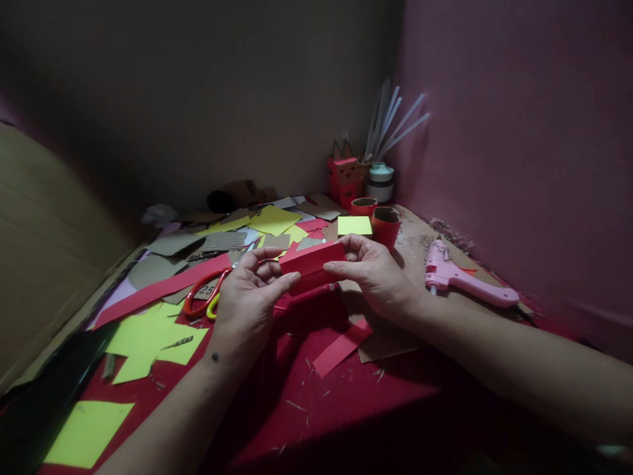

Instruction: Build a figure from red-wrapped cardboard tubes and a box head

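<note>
A folded piece of red paper is held up in front of me, its crease running lengthwise. My left hand pinches its left end between thumb and fingers. At the right end, my right hand grips it the same way, thumb on the near face. Scissors with red and yellow handles lie just left of my left hand, their blades mostly hidden. Below my right hand, a loose red paper strip rests partly over a cardboard piece.
A pink glue gun lies at right. Red cardboard tubes, a yellow pad, a red animal-faced holder and a lidded jar stand behind. Yellow scraps and a long red strip cover the left of the red table.
</note>
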The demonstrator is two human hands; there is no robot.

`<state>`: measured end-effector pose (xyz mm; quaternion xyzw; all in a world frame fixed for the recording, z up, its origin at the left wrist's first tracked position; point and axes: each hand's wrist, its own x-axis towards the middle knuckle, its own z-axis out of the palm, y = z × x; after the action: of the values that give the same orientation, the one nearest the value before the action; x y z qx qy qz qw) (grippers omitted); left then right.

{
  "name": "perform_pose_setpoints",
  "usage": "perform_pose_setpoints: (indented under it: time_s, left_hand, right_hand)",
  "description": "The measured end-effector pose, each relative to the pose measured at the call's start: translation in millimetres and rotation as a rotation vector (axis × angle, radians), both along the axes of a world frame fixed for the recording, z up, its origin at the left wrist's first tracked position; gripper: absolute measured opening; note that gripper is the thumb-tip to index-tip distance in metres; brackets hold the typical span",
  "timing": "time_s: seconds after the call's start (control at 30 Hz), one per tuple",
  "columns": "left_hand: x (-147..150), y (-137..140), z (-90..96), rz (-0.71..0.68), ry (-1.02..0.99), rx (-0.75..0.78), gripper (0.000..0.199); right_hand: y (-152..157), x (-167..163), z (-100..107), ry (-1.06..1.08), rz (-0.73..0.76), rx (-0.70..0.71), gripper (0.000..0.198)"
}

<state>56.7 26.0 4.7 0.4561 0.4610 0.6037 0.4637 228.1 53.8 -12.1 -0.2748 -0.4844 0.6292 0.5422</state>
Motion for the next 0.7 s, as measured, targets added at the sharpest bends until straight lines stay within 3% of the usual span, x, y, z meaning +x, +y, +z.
perform_pose_setpoints:
  time_s: [0.2,0.43,0.7]
  left_hand:
    - [17,-9,-1.4,0.003,0.085,0.029,0.043]
    - [4,0,-5.0,-0.055,-0.044,-0.038,0.052]
    - [-12,7,4.1,-0.091,-0.114,-0.105,0.048]
  right_hand:
    - [-5,-2,-2,-0.068,-0.127,0.020,0.030]
    - [-3,-3,2,0.082,0.012,-0.116,0.028]
    - [0,4,8,0.072,0.084,-0.054,0.021]
